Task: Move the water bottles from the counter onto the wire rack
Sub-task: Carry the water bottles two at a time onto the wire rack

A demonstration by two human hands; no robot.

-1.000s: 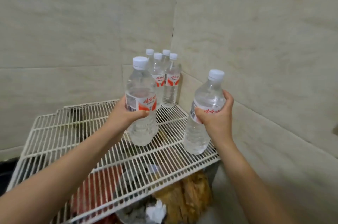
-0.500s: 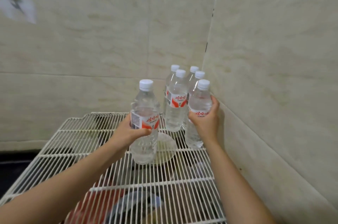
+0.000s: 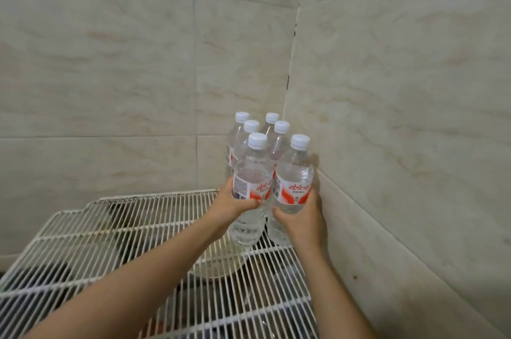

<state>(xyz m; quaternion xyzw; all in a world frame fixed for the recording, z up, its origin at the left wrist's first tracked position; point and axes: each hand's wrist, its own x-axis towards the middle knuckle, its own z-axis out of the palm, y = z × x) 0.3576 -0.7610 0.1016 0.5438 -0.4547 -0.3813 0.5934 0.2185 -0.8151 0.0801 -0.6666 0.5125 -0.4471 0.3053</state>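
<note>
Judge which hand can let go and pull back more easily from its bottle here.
Probably the left hand: open wire rack lies beside it, while the right hand sits between its bottle and the side wall.

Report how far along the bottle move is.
Done: four capped water bottles stand in the back corner of the wire rack. In hand: the left hand grips a fifth bottle and the right hand a sixth bottle, both upright just in front of that group; whether their bases touch the wires is unclear. Left: letting go of both. The counter is out of view, so any remaining bottles are unknown.
</note>
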